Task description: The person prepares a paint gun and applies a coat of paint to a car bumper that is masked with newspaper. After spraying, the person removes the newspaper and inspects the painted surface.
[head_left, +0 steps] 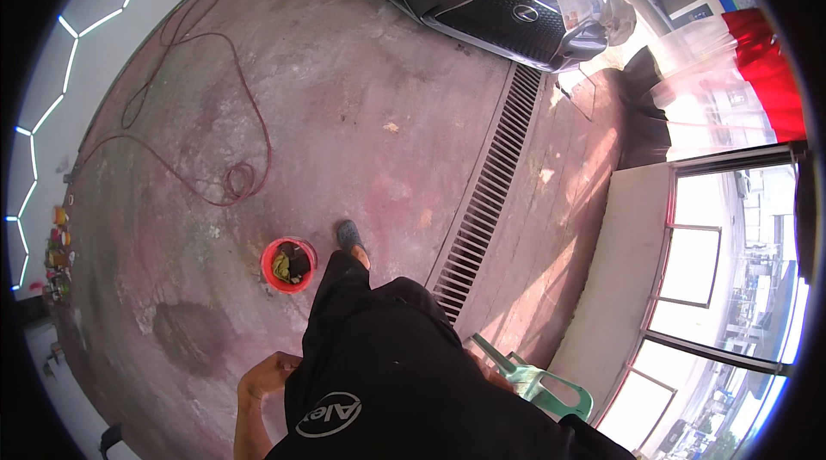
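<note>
My left hand [270,373] is beside the left edge of my black shirt [396,382], fingers curled inward toward the cloth. Its fingertips are partly covered, so whatever they may hold is hidden. On my other side, a small strip of my right hand [492,371] shows past the shirt, close to a green plastic chair [551,393]. The fingers there are mostly covered, and I cannot tell whether they touch the chair. Ahead and left on the floor stands a red bucket [268,271] with dark and yellow-green cloth-like items inside. Near it, one foot in a grey clog [348,234] points forward.
A long drain grate [491,202] crosses the stained floor to a dark car [508,17] at the far end. A reddish hose [262,129] lies looped at far left. Several bottles [58,258] line the left wall. Windows [688,266] run along the right.
</note>
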Demonstrator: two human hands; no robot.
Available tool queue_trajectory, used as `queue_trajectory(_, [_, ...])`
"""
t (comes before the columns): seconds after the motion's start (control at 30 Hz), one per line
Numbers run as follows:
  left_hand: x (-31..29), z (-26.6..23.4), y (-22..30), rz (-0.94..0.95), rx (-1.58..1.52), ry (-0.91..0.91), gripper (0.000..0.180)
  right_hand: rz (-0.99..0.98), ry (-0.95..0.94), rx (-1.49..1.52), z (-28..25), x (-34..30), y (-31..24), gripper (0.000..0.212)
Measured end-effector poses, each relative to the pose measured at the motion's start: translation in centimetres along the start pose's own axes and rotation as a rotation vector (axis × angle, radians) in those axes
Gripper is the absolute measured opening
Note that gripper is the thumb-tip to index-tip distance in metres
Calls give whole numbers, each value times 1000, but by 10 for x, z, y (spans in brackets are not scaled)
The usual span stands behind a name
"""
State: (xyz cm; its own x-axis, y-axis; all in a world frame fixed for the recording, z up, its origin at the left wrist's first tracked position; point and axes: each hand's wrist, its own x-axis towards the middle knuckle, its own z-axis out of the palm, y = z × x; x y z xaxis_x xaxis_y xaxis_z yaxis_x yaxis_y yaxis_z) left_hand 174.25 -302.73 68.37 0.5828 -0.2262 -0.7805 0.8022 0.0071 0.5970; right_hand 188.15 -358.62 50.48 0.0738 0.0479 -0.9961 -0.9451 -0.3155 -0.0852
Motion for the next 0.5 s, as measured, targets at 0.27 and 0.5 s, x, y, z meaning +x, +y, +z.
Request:
queue_trajectory(0.27, [163,-226,350,187,1078,706,33,-515,388,-848,62,-6,-383,68])
queue_trajectory(0.5, [376,-373,495,371,501,721,38,-748,351,-735,146,49,-714,63])
